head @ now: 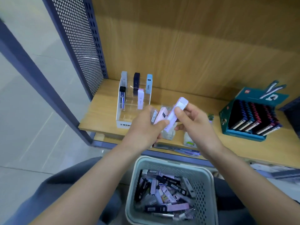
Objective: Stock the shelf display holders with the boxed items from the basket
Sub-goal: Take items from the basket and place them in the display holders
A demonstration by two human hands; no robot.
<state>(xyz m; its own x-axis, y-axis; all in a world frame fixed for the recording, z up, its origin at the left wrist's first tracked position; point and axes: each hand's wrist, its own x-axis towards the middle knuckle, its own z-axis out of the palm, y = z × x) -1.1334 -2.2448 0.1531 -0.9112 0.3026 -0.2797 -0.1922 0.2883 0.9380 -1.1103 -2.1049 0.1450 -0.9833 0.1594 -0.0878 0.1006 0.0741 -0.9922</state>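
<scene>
We find the stocking step under way, at the point of passing one item from the held stock toward the display. The right hand pinches the lilac box between thumb and fingers near its upper end, tilted, above the front edge of the shelf. Its lower end lies against the thumb of the left hand. The left hand is clenched round the pink box and at least one more item; the blur prevents a firm count. The display holder stands near the front left corner of the shelf, just beyond the left hand. Five boxes stand upright in its rear and middle slots, and the front slots appear vacant. The basket sits below the shelf's front edge, holding many boxes in a loose heap. In our judgement the task is at an early stage. The next move calls for the right hand to take the lilac box alone, turn it upright and lower it into a vacant slot, clear of the pink stocked box.
</scene>
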